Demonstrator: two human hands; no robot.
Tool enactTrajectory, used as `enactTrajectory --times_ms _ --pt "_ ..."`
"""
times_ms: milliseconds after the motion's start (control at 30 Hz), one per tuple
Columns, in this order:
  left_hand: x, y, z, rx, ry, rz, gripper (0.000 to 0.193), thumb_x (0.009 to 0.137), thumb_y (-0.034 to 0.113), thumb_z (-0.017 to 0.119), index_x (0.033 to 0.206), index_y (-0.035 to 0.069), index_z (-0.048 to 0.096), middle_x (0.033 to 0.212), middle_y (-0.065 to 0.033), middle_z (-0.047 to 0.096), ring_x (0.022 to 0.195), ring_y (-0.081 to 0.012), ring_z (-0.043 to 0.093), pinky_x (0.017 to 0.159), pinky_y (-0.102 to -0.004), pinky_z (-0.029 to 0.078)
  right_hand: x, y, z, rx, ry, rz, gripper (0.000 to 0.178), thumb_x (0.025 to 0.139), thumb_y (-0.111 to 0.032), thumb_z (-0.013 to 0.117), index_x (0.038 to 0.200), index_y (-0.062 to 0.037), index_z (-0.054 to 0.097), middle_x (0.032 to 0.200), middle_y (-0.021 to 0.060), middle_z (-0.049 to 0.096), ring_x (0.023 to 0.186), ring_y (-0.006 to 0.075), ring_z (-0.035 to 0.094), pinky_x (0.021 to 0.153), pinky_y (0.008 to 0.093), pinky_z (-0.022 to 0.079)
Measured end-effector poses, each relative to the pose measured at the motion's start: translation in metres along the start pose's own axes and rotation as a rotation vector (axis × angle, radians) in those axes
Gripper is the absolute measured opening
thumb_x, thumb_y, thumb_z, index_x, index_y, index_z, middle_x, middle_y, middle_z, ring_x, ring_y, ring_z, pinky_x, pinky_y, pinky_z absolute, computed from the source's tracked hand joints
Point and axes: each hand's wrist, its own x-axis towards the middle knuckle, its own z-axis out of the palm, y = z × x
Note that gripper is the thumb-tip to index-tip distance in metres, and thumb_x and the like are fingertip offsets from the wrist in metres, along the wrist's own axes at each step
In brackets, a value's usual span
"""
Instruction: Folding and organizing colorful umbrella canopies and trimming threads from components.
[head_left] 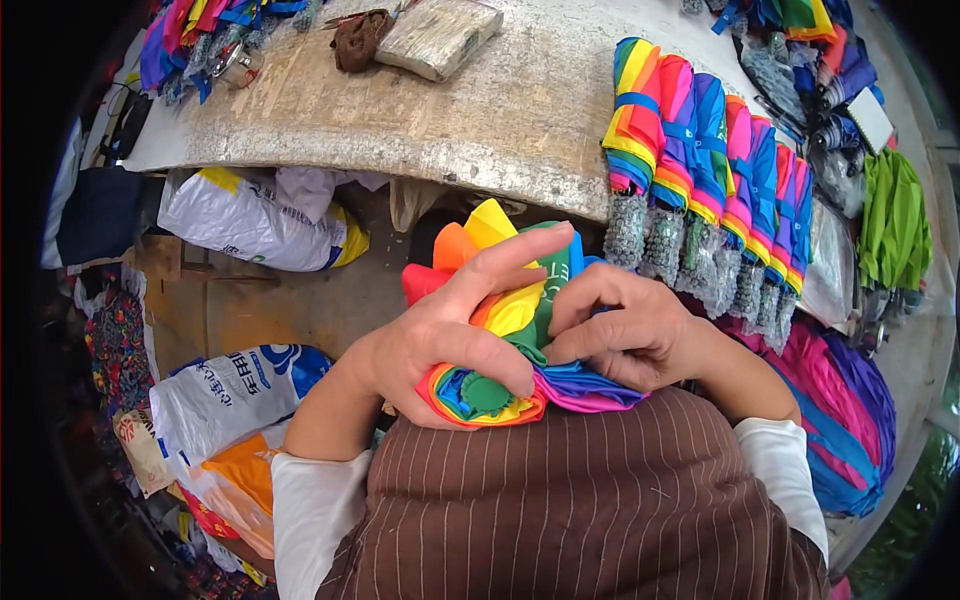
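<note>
Here, a rainbow umbrella (pixel 512 312) bunches in smooth cloth pleats; the left hand (pixel 432 335) curls round it, forefinger raised; the nearly closed right hand (pixel 638 325) pinches one.

Table (pixel 300 120) (worn) bears folded umbrellas (pixel 710 150).

Just in front of the near edge of the desk (pixel 300 115), the left hand (pixel 455 335) wraps a rainbow umbrella (pixel 512 312) against a brown pinstriped apron (pixel 540 510), while the right hand (pixel 635 325) curls its thumb and fingertips against the folds, what they pinch being hard to tell. On the desk's right part stands a close row of strapped rainbow umbrellas (pixel 705 150) with clear wrap about their lower ends, and toward its far side a worn pale block (pixel 440 38) lies beside a brown cloth bundle (pixel 360 42). Below the desk's left part lies a white sack (pixel 250 222).
</note>
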Motion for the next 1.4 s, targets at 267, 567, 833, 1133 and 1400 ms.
enactTrajectory --times_ms 267,567,833,1133,1400 --pt "0.015 0.018 -0.003 -0.02 -0.081 -0.021 0.027 0.067 0.011 0.077 0.092 0.015 0.069 0.15 -0.0281 0.008 0.135 -0.0425 0.027 0.108 -0.0449 0.027 0.022 -0.015 0.001 -0.011 0.096 0.156 0.023 0.082 -0.008 0.069 0.104 -0.0043 0.064 0.089 0.0076 0.066 0.079 0.0172 0.066 0.071 0.0285 0.053" --pt "0.012 0.015 -0.003 0.032 -0.158 -0.005 0.037 0.066 0.013 0.077 0.101 0.016 0.067 0.151 -0.0263 0.005 0.137 -0.0413 0.023 0.109 -0.0451 0.024 0.017 -0.003 0.017 0.113 0.123 0.156 0.014 0.086 -0.009 0.064 0.1 -0.0045 0.064 0.091 0.0069 0.067 0.084 0.0177 0.065 0.075 0.0282 0.05" --pt "0.024 0.021 -0.007 0.047 -0.16 -0.033 0.038 0.066 0.012 0.078 0.101 0.016 0.067 0.15 -0.0245 0.007 0.136 -0.0389 0.028 0.107 -0.0423 0.028 0.039 -0.02 -0.02 -0.666 -0.079 -0.256 0.016 0.083 -0.02 0.061 0.082 -0.0062 0.053 0.072 0.0062 0.053 0.064 0.0217 0.059 0.054 0.0331 0.049" --pt "0.029 0.027 -0.016 0.064 -0.194 -0.136 0.04 0.066 0.009 0.077 0.102 0.006 0.06 0.108 -0.012 0.059 0.118 -0.0326 0.05 0.101 -0.0398 0.034 0.062 -0.06 -0.063 -0.78 -0.272 -0.122 0.021 0.084 -0.022 0.06 0.083 -0.0033 0.05 0.075 0.0096 0.053 0.069 0.028 0.059 0.056 0.038 0.048" --pt "0.097 0.067 -0.041 -0.222 0.094 0.016 0.057 0.06 -0.005 0.078 0.105 0.005 0.046 0.099 -0.0069 0.053 0.097 -0.0181 0.059 0.086 -0.0319 0.048 0.094 -0.004 -0.116 0.278 -0.096 0.103 0.052 0.082 -0.031 0.071 0.121 -0.0038 0.051 0.116 0.0064 0.057 0.108 0.0155 0.054 0.096 0.0316 0.042"
